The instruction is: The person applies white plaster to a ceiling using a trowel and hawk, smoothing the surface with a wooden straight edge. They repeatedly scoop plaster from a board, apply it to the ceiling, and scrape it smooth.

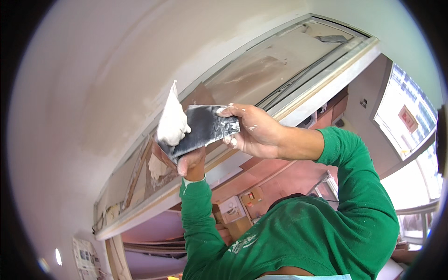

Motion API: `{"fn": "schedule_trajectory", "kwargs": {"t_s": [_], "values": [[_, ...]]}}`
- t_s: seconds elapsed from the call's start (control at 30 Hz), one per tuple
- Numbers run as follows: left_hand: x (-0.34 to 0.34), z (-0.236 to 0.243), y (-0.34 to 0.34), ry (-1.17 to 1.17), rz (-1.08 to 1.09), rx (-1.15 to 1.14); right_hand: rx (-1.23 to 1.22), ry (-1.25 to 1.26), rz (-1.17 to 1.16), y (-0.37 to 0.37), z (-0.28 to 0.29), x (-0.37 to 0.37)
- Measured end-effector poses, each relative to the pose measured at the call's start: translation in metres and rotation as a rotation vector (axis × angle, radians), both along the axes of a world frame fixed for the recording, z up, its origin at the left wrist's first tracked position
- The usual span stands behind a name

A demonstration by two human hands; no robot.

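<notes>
My right hand (pixel 259 133) pinches the right end of a dark, flat putty spreader (pixel 203 122), thumb on top and fingers below. White smears mark the spreader and those fingers. A heap of white putty (pixel 173 122) rises to a thin peak at the spreader's left end. My left hand (pixel 192 162) is closed beneath that end, its thumb near the lower edge. A dark corner shows between the left fingers and the putty; whether it belongs to a second spreader, I cannot tell.
Behind my hands runs a long, dusty recessed ledge (pixel 252 74) with a pale front rim (pixel 326 77). Another dark flat blade (pixel 331 39) lies at its far right. A whitish wall (pixel 116 70) curves along the left. Cardboard boxes (pixel 238 228) stand far below on a reddish floor (pixel 289 182).
</notes>
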State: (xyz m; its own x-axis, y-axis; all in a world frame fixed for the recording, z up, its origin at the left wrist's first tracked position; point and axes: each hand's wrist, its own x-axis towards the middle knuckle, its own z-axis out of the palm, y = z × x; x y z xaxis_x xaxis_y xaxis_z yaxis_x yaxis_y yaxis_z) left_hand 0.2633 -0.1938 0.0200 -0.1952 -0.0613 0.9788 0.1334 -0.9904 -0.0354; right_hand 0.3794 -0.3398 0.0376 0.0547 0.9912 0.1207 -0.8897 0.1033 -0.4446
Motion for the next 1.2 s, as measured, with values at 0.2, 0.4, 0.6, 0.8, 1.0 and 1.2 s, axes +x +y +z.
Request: {"fn": "schedule_trajectory", "kwargs": {"t_s": [0.2, 0.4, 0.6, 0.8, 1.0, 1.2], "values": [[0.008, 0.003, 0.041, 0.638, 0.024, 0.341, 0.097, -0.092, -0.114, -0.003, 0.009, 0.092], [-0.055, -0.031, 0.033, 0.791, 0.305, -0.059, 0.322, -0.187, -0.755, 0.019, 0.085, 0.266], [-0.061, -0.093, 0.049, 0.210, 0.219, -0.726, 0.085, -0.766, -2.072, 0.016, 0.142, 0.451], [-0.037, -0.080, 0.044, 0.113, 0.062, -0.905, 0.042, -0.814, -2.251, -0.002, 0.204, 0.517], [-0.020, -0.071, 0.044, 0.077, -0.085, -1.004, -0.036, -0.683, -2.308, 0.016, 0.279, 0.552], [-0.015, -0.066, 0.037, -0.010, -0.330, -1.100, -0.055, -0.740, -2.295, 0.042, 0.290, 0.458]]}}
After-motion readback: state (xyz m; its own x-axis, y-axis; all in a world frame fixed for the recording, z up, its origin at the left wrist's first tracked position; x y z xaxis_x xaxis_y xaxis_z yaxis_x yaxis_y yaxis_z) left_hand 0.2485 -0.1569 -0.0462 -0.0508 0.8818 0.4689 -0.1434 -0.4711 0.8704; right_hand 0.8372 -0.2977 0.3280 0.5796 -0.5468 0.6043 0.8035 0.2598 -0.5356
